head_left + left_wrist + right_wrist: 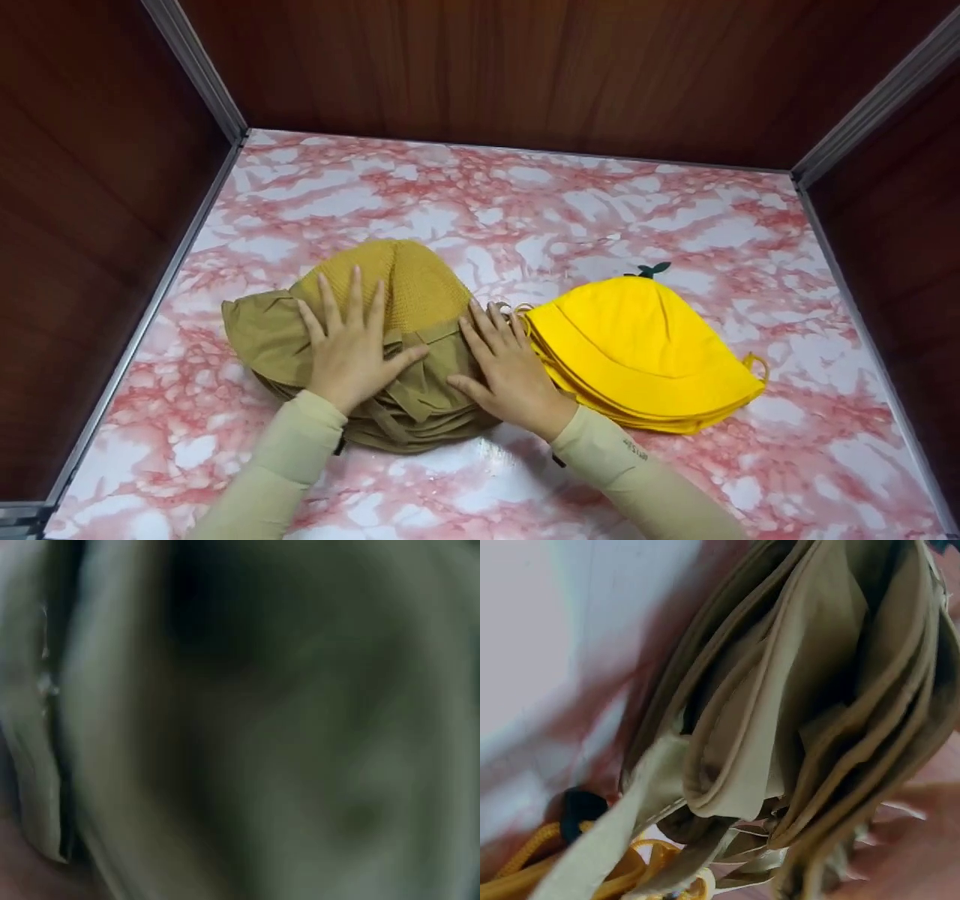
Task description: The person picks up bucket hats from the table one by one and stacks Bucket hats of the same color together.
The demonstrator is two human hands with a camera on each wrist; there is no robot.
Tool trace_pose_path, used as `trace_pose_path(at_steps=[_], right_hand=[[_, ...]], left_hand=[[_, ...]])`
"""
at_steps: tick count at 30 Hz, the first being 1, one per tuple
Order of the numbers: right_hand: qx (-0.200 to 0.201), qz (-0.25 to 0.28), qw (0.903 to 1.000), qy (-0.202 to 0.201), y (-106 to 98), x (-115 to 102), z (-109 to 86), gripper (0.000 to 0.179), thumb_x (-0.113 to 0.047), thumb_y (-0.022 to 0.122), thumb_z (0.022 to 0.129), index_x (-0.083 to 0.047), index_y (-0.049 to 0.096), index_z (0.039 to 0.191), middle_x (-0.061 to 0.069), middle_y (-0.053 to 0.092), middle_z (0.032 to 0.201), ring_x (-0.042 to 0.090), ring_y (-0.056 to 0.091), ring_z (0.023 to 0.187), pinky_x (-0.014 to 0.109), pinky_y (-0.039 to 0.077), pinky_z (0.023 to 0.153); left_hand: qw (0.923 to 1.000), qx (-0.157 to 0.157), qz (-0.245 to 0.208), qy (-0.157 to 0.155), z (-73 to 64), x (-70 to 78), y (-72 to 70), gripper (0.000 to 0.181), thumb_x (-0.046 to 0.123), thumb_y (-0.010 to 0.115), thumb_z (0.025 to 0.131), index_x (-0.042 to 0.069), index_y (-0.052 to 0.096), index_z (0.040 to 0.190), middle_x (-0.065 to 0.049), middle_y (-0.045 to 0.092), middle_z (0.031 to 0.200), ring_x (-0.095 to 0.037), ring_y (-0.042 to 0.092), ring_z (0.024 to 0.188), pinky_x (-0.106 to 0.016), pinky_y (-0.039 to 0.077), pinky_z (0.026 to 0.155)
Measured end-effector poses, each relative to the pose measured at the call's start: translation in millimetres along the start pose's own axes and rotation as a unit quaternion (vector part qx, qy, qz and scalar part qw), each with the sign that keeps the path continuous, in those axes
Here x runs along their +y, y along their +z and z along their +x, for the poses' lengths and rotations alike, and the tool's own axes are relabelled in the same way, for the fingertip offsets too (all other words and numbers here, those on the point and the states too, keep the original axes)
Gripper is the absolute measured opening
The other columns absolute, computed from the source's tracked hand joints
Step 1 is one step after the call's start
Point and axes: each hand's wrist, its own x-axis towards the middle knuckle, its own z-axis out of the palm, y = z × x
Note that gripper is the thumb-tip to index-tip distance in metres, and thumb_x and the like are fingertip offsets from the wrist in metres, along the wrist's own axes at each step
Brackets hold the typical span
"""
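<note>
A stack of olive-khaki sun hats (427, 292) with a mustard mesh crown lies left of centre in the head view. My left hand (349, 360) rests on its left part with fingers spread. On the stack's right side lies my right hand (517, 375), fingers extended, beside the yellow hats. The right wrist view shows several layered khaki brims (735, 727) and a pale strap (600, 832). Blurred khaki fabric (315, 765) fills most of the left wrist view.
Stacked yellow bucket hats (637, 337) lie to the right, with a green leaf sprout (651, 269) on top and a yellow cord loop (759, 367). Brown wood-grain panels (525, 75) with metal edging border the red-and-white marbled tabletop (510, 202).
</note>
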Motion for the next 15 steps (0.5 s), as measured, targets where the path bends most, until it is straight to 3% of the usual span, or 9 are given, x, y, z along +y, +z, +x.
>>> trace_pose_path(at_steps=[7,15], right_hand=[[-0.08,-0.002,0.9968,0.002,14.7,2.8,-2.3,0.097,-0.068,0.045,0.094,-0.003,0.013,0.158,0.018,0.002,0.166,0.039,0.009,0.153,0.058,0.01,0.123],[-0.119,0.021,0.9926,0.006,29.2,9.0,0.0,0.098,-0.064,0.048,0.095,-0.001,0.008,0.158,0.021,-0.004,0.165,0.04,0.004,0.153,0.057,0.01,0.123]], left_hand=[[0.9999,0.0,0.011,-0.004,1.0,-5.8,22.2,0.114,0.087,0.049,0.076,0.016,0.016,0.159,-0.013,-0.006,0.167,-0.049,-0.018,0.147,-0.072,-0.02,0.11],[0.9991,-0.038,0.003,-0.016,5.1,-8.7,30.4,0.12,0.091,0.046,0.073,0.017,0.01,0.16,-0.014,-0.007,0.166,-0.048,-0.017,0.148,-0.071,-0.022,0.109]])
